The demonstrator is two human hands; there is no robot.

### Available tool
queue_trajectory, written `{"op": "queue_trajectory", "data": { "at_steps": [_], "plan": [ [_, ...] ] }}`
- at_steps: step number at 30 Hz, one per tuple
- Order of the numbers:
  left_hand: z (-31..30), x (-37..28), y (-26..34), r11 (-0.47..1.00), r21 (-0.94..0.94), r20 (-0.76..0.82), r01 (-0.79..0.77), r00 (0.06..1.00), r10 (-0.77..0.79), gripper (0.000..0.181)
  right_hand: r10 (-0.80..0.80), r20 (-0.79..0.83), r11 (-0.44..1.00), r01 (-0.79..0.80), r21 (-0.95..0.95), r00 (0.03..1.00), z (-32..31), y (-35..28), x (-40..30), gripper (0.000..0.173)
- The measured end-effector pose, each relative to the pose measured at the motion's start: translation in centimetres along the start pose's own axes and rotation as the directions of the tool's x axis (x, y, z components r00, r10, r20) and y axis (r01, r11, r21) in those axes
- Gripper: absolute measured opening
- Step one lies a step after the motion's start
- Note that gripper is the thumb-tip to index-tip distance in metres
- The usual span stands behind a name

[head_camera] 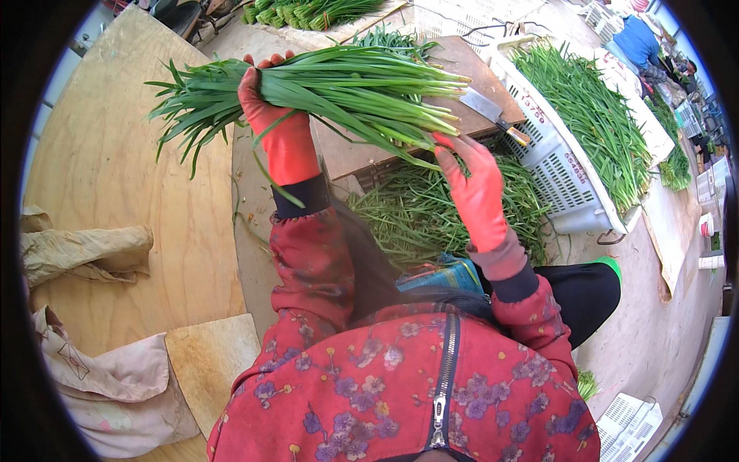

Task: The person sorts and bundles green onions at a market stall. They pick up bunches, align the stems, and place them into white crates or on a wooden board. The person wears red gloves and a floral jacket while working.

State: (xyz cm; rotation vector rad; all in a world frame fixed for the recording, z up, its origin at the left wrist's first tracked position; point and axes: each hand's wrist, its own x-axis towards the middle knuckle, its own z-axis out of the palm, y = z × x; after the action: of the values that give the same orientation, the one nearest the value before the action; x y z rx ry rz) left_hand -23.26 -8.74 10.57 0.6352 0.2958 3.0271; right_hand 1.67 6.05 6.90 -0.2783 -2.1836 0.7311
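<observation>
My left hand (277, 127), in a red-orange rubber glove, is shut around a large bunch of garlic chives (346, 81) near its leafy end. The bunch lies across my view, leaf tips to the left and pale stem ends to the right. My right hand (476, 190), gloved alike, has its thumb and fingertips closed at the lower stem ends. One loose leaf hangs over my left wrist. Below and beyond the bunch is a brown board (346, 147). A cleaver (488, 108) rests on it, its handle jutting past the edge toward the crate.
Loose chive leaves (404, 213) lie heaped below the board. A white plastic crate (554, 179) full of chives stands right. A plywood sheet (190, 219) with cloths (115, 369) spans the left. Tied bundles (312, 12) lie at the back. Another person (638, 40) is far right.
</observation>
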Motion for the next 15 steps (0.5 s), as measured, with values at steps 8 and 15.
{"op": "queue_trajectory", "data": {
  "at_steps": [8, 15],
  "plan": [
    [0.6, -1.0, -1.4, 0.996, 0.014, 0.017, 0.086, 0.996, -0.086, 0.034, 0.425, 0.173, 0.751, -0.453, 0.48, 0.888, 2.3, -1.2, 1.2, 0.023],
    [-0.6, 0.5, 0.3, 0.999, -0.01, -0.057, 0.043, 0.997, -0.043, 0.026, -0.117, 0.0, 0.988, 0.116, -0.1, 0.993, -0.4, 4.3, -0.1, 0.011]
  ]
}}
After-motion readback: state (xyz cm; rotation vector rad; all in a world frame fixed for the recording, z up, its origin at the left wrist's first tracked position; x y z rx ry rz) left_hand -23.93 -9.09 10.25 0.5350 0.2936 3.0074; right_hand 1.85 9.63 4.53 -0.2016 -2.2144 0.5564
